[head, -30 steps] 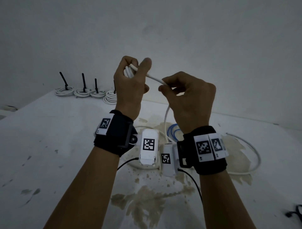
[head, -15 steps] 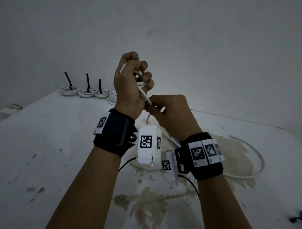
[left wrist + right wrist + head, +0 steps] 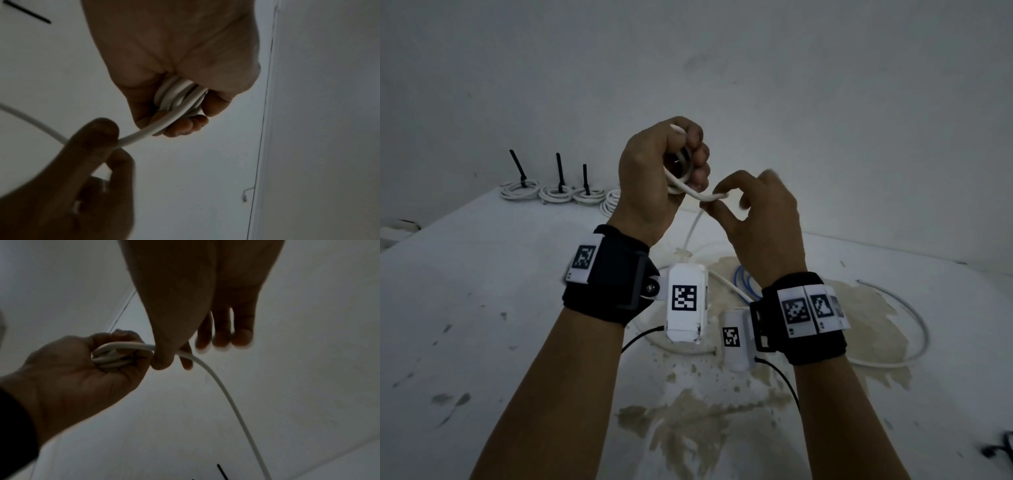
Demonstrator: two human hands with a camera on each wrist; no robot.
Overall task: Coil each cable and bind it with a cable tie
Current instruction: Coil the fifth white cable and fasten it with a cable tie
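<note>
My left hand (image 3: 671,178) is raised above the table and grips a small coil of white cable (image 3: 681,174), with several turns wrapped inside the curled fingers (image 3: 180,126). The coil (image 3: 179,95) also shows in the left wrist view and the coil (image 3: 111,356) in the right wrist view. My right hand (image 3: 750,212) pinches the free strand (image 3: 709,197) just right of the coil between thumb and forefinger (image 3: 162,360). From the pinch the strand (image 3: 232,405) hangs down to the table, where the rest of the white cable (image 3: 914,329) lies in a wide loop.
Several white cable coils (image 3: 520,190) bound with upright black cable ties (image 3: 517,168) stand in a row at the table's far left. A blue cable (image 3: 744,281) lies under my right wrist. The white table (image 3: 482,308) is stained brown in the middle. A dark object (image 3: 1000,448) lies at the right edge.
My left hand has turned and kept wrapping, so the coil now shows inside its fingers. My right hand dipped close to the left, then rose and moved right, still pinching the strand.
</note>
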